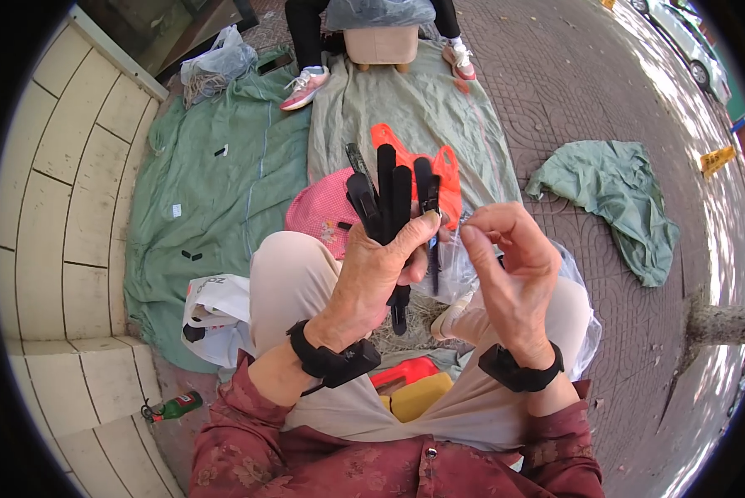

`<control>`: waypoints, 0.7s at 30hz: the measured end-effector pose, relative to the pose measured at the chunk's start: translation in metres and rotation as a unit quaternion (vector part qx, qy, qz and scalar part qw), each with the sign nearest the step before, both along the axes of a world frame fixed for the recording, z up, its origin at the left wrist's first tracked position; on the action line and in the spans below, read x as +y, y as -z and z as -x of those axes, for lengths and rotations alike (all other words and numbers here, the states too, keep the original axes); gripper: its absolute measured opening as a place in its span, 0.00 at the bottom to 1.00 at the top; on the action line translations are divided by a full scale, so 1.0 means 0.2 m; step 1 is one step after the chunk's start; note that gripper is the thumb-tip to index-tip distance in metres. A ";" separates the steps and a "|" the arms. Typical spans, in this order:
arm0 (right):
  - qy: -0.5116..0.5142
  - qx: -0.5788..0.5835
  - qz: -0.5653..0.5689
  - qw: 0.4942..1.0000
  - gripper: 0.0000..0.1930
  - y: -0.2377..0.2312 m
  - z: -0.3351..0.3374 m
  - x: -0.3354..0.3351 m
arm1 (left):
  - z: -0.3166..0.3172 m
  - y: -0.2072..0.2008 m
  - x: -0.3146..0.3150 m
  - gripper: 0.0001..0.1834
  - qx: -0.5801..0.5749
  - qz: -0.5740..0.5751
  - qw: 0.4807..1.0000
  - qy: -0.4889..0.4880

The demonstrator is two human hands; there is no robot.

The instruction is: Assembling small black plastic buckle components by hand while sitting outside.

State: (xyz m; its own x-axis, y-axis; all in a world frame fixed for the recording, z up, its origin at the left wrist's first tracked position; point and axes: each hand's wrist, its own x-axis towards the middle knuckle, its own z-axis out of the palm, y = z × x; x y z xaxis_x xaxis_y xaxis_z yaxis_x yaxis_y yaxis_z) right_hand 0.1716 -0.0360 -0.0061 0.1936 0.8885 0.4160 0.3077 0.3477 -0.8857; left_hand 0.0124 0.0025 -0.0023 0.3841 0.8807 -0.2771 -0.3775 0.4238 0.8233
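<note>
My left hand (371,278) is closed around a bundle of long, flat black strips with rounded ends (401,195). Most of them fan upward from the fist, and some tips stick out below it. One strip (426,183) stands apart, pressed under the left thumb. Just to the right, my right hand (515,278) is raised with thumb and forefinger pinched; whatever lies between them is too small to make out. Behind the bundle lie a pink dotted bag (316,214) and an orange-red plastic bag (448,181). Clear plastic (454,270) shows between the hands.
Green sheets (215,166) cover the ground, with small black pieces (192,256) on them. A white bag (217,311) rests by my left knee, near a green bottle (177,406). Opposite, a person's shoes (305,88) flank a beige tub (381,45). A tiled wall (61,199) borders the left.
</note>
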 end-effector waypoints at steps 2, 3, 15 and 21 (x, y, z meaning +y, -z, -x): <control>-0.004 0.123 0.075 0.990 0.04 -0.03 0.01 -0.01 | 0.00 -0.02 -0.01 0.08 0.068 -0.036 0.997 0.019; -0.009 0.242 0.146 0.959 0.05 -0.05 0.01 -0.01 | -0.01 -0.02 -0.02 0.08 0.069 -0.034 0.997 0.022; -0.075 0.351 0.161 0.920 0.05 -0.02 -0.05 0.00 | -0.05 -0.01 -0.04 0.08 0.162 -0.096 0.981 0.042; -0.091 0.392 0.205 0.892 0.06 -0.02 -0.06 0.01 | -0.05 0.03 -0.05 0.06 0.168 -0.149 0.974 0.025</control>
State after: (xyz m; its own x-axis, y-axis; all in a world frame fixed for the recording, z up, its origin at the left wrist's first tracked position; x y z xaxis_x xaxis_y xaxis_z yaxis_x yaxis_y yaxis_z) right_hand 0.1835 -0.0345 -0.0030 0.1199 0.9811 -0.1521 -0.4915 -0.0744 -0.8677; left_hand 0.0230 -0.0080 -0.0076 0.3605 0.9238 -0.1286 -0.0507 0.1571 0.9863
